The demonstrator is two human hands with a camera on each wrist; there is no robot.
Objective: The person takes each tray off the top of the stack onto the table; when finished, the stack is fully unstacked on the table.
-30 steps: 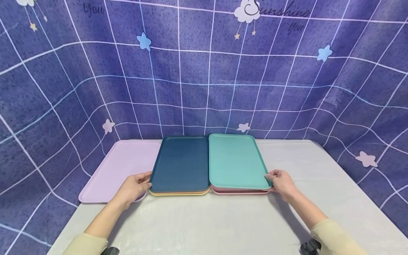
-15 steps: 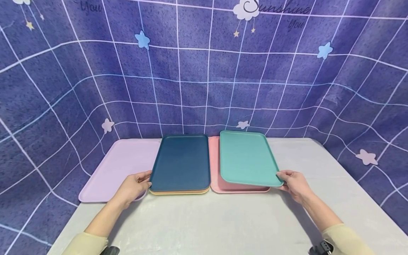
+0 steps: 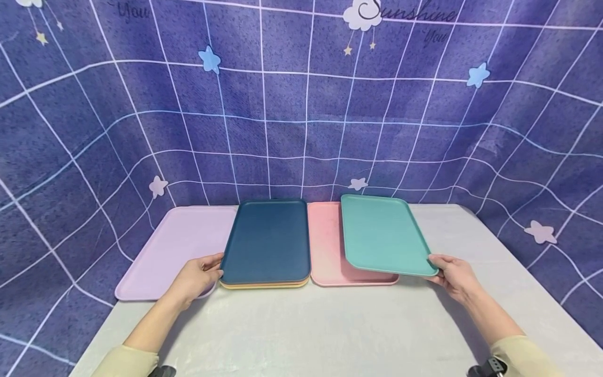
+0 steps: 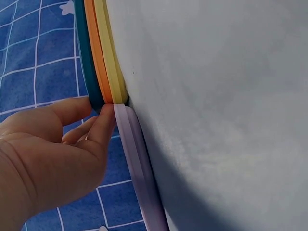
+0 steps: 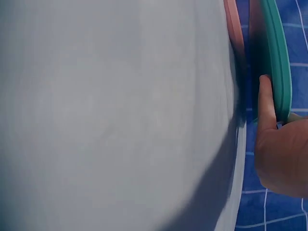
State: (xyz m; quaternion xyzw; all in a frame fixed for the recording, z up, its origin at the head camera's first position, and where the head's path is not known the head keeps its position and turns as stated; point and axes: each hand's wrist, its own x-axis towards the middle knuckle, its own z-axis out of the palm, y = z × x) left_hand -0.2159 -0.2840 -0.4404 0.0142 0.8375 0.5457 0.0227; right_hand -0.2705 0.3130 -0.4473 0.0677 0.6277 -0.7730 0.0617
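Green tray (image 3: 388, 235) is sitting at four o'clock in the head view, its near edge hanging clear above the pink tray (image 3: 325, 246), and the right hand (image 3: 456, 275) is pinching its four-o'clock corner. At eight o'clock, the left hand (image 3: 195, 277) is pinching the blue tray (image 3: 268, 241), which is topping the orange tray (image 4: 97, 53) and yellow tray (image 4: 109, 53).

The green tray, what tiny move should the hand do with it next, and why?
Probably carry the green tray a bit rightward: the right hand holds its near corner up, it partly overhangs the pink tray, and white table shows beyond.
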